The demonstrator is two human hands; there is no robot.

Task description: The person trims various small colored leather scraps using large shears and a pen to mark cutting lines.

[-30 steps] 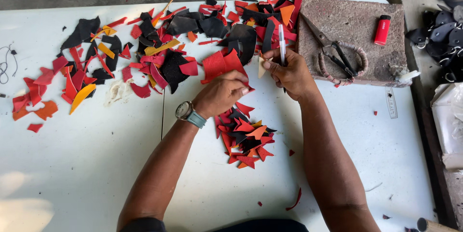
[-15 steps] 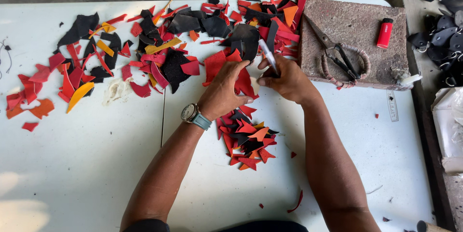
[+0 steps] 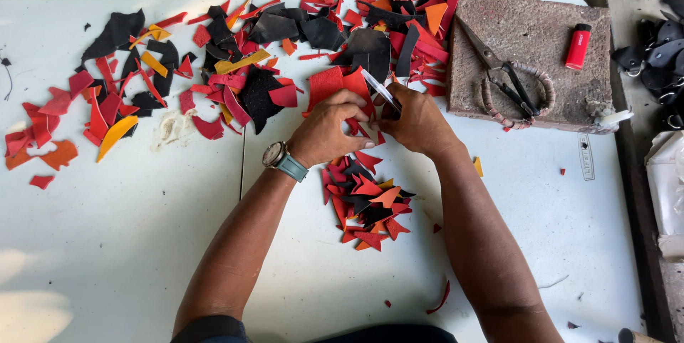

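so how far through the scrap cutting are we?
Done: a small pile of cut pieces lies below the hands. In hand: left hand holds a red piece, right hand a blade. Left: most scraps across the table look uncut.

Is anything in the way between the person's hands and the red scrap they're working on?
Nothing visible. The left hand already grips the flat red leather scrap, and the right hand holds a thin light blade right against it. The scissors lie apart on the stone block.
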